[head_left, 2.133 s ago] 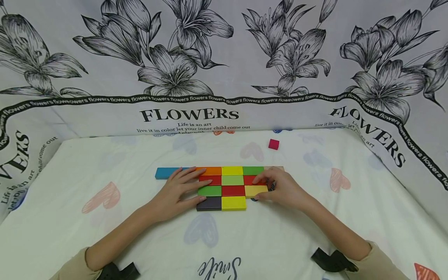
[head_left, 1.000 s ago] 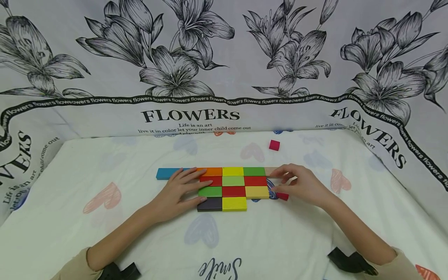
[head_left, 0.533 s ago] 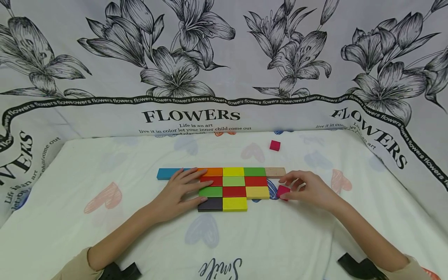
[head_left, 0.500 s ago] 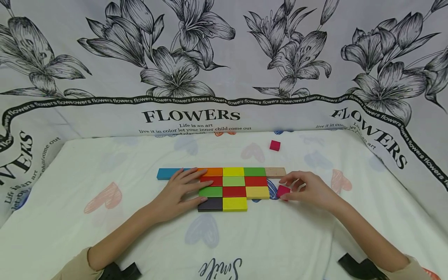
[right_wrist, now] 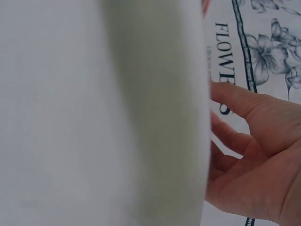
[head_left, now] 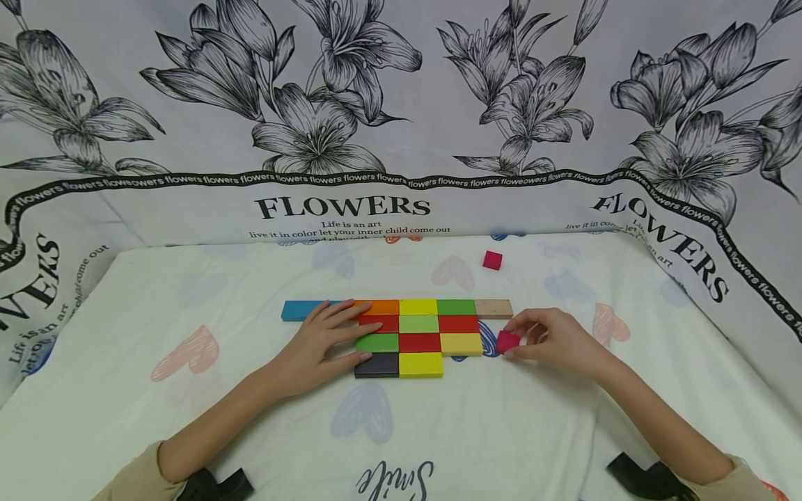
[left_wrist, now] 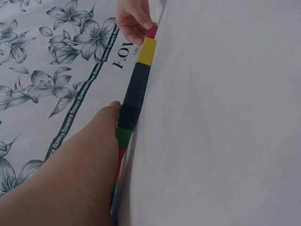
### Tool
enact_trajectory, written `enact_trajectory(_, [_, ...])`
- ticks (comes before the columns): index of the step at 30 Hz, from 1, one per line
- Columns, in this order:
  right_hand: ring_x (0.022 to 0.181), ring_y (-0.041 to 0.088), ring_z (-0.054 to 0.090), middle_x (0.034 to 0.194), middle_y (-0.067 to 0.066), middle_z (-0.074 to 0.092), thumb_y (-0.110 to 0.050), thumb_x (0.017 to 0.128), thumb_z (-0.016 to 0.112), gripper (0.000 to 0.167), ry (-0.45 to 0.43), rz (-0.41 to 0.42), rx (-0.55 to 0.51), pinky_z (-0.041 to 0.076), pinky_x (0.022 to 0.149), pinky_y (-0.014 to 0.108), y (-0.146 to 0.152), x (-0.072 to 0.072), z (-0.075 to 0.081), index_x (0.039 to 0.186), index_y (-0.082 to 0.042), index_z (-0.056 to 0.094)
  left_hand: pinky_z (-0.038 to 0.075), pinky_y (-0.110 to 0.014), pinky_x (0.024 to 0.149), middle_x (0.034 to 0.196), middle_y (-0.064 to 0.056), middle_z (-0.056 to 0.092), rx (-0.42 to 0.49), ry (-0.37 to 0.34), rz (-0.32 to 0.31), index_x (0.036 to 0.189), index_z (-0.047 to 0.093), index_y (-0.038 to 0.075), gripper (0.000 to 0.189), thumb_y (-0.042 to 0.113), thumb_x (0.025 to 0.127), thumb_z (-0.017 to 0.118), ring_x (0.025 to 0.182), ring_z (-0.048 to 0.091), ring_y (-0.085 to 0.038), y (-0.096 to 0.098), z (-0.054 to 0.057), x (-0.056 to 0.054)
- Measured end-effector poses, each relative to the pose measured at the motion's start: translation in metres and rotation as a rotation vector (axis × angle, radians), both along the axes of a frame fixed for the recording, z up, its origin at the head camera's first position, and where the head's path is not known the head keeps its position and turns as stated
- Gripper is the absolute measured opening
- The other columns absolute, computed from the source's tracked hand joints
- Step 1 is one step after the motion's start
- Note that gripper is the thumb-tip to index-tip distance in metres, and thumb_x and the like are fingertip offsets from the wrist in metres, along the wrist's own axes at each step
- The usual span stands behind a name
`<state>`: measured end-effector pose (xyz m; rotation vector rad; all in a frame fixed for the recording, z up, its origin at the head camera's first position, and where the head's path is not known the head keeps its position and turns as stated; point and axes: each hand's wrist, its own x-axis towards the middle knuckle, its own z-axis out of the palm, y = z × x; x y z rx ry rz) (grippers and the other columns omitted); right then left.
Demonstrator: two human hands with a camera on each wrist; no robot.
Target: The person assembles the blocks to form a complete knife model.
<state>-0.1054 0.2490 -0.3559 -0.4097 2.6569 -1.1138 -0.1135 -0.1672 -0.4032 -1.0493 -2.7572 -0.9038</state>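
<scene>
In the head view my left hand (head_left: 316,342) rests with extended fingers on the left end of a flat layout of coloured wooden blocks. Its fingers lie over or against the orange block (head_left: 379,307), the red block (head_left: 370,321) and the black block (head_left: 376,366). Right of the layout, my right hand (head_left: 554,342) pinches a small crimson block (head_left: 507,341) between thumb and fingers, a short gap from the pale yellow block (head_left: 461,344). The left wrist view shows this crimson block (left_wrist: 152,31) beyond the bright yellow block (left_wrist: 147,52). White cloth hides the right fingertips in the right wrist view.
Another crimson block (head_left: 492,260) lies alone behind the layout. A blue block (head_left: 303,311) and a bare wood block (head_left: 493,309) end the back row. The heart-printed cloth (head_left: 263,431) meets a flower-printed backdrop (head_left: 351,202) at the back.
My right hand has drawn away to the right from the layout's right end. The crimson block, hidden at first, now shows in its fingers and has turned slightly. My left hand stays put.
</scene>
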Motion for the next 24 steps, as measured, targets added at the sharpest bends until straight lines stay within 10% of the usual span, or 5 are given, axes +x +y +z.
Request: enact_trajectory(24, [0.092,0.022,0.063,0.097,0.004,0.068,-0.016,0.091,0.084,0.032,0.036,0.115,0.015,0.056,0.076,0.025,-0.012,-0.034,0.019,0.119,-0.005,0.075,0.012,-0.068,0.126,0.166,-0.003,0.044,0.011,0.009,-0.010,0.149,0.064,0.027,0.053,0.038,0.098,0.073,0.158,0.030,-0.037,0.000,0.000,0.000])
